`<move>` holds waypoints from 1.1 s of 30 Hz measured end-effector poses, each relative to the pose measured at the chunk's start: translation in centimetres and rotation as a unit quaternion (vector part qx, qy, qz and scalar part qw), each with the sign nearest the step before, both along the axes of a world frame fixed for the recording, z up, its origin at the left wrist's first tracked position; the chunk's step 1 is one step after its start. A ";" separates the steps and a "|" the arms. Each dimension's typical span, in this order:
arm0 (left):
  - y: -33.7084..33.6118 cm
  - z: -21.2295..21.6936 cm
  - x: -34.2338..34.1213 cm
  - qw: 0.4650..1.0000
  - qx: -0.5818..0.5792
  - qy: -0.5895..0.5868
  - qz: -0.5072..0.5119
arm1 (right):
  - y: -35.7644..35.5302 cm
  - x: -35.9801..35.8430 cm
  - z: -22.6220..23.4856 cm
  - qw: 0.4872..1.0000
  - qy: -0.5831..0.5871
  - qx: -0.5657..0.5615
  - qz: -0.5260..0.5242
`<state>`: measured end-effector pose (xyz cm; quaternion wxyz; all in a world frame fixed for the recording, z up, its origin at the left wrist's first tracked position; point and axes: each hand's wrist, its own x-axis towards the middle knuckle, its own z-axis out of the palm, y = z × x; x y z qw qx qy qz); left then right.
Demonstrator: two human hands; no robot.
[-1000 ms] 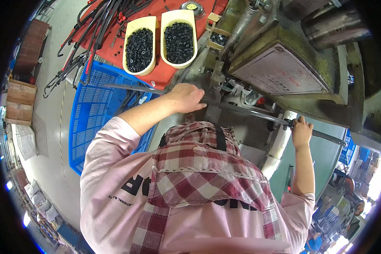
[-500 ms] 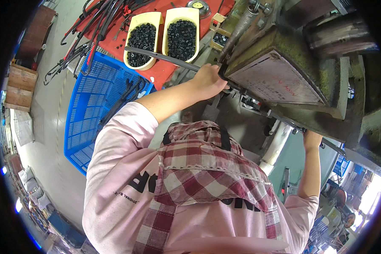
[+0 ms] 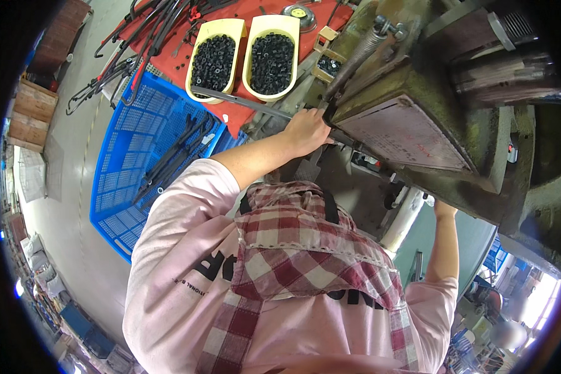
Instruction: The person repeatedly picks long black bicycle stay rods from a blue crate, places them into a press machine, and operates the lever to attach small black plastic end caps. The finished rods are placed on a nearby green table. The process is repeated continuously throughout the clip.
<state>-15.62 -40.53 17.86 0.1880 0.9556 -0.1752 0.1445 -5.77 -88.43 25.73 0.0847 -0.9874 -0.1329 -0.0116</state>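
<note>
My left hand (image 3: 308, 132) is closed around a grey metal bar (image 3: 243, 101) beside the near left corner of a machine. The bar's free end reaches left, over the near edge of a cream tub (image 3: 196, 43). Past my hand the bar runs under the machine's heavy block (image 3: 402, 131), where its course is hard to follow. My right hand (image 3: 444, 210) is raised to the machine's lower edge at the right. Its fingers are hidden behind that edge, so what they touch cannot be made out.
A second cream tub (image 3: 247, 68) of small black parts stands beside the first on a red table (image 3: 168, 65). Black and red bent rods (image 3: 153, 37) lie to the left. A blue basket (image 3: 109, 181) holds dark rods. A coil spring (image 3: 363, 51) slants above the block.
The view has shifted slightly. My right hand has moved left and its fingers have gone behind the machine's edge. The bar's left end sits a little lower; my left hand keeps its grip.
</note>
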 end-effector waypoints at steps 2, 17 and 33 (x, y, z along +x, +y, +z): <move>-0.1 0.1 0.3 0.999 0.004 0.039 -0.006 | 2.1 -0.4 -0.2 0.998 0.020 -0.042 -0.040; 16.2 -1.1 11.1 0.825 0.367 0.430 0.031 | 7.9 -9.0 0.4 0.971 -0.086 -0.207 -0.085; 18.5 -8.1 12.5 0.870 0.299 0.388 0.048 | -11.3 -22.7 2.6 0.844 0.069 -0.222 -0.483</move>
